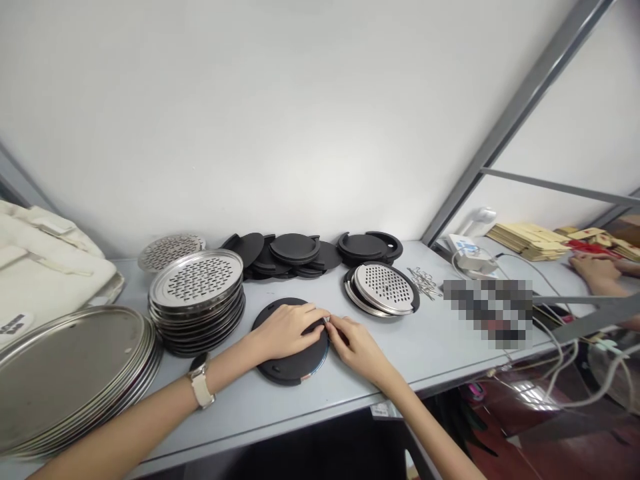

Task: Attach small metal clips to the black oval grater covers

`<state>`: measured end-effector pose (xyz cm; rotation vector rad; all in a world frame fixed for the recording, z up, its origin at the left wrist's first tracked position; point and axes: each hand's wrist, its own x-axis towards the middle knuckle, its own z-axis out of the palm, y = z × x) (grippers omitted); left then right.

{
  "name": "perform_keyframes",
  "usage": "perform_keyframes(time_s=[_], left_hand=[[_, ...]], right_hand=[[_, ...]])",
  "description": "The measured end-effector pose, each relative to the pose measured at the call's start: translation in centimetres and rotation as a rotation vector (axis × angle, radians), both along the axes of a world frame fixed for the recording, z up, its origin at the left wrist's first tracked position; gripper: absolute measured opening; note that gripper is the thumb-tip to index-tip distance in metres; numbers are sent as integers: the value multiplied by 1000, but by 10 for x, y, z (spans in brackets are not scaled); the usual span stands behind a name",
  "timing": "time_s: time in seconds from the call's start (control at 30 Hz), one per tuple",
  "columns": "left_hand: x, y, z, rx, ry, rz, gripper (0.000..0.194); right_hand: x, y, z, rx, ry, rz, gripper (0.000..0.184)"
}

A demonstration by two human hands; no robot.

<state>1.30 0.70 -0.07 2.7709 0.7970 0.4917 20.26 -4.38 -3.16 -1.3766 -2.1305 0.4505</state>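
Observation:
A round black disc (285, 363) lies on the grey shelf in front of me, a thin shiny rim showing at its lower right edge. Across its top lies my left hand (293, 328), fingers stretched toward the right edge and thumb apart from them. My right hand (353, 343) is closed in a pinch at that same edge, its fingertips meeting the left fingertips. A tiny pale, metallic-looking bit shows between them, too small to name. Just behind sit perforated silver grater discs (385, 288) in black holders. A loose pile of bent metal wire pieces (424, 283) is beside those.
Stacked grater plates (197, 283) and large oval metal trays (75, 373) stand at left, near a cream bag (45, 260). Black round holders (295, 248) line the wall. Right are a metal post (515, 127), cables, wooden pieces (527, 239) and another person's hand (597, 270).

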Motion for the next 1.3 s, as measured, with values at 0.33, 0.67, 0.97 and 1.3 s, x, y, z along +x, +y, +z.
perform_keyframes(time_s=[0.33,0.67,0.97,1.3], left_hand=[[-2,-1,-2,9,-26,6,27],[-3,-3,1,39,4,-1,30],[-2,-4,0,49,1,6,29],[-1,-6,6,16,18,32,29]], right_hand=[[-1,-1,-1,29,19,1,25],[-1,-1,-5,69,-33,7,24],[-1,-2,-5,77,-38,12,23],[-2,-3,0,55,-33,0,26]])
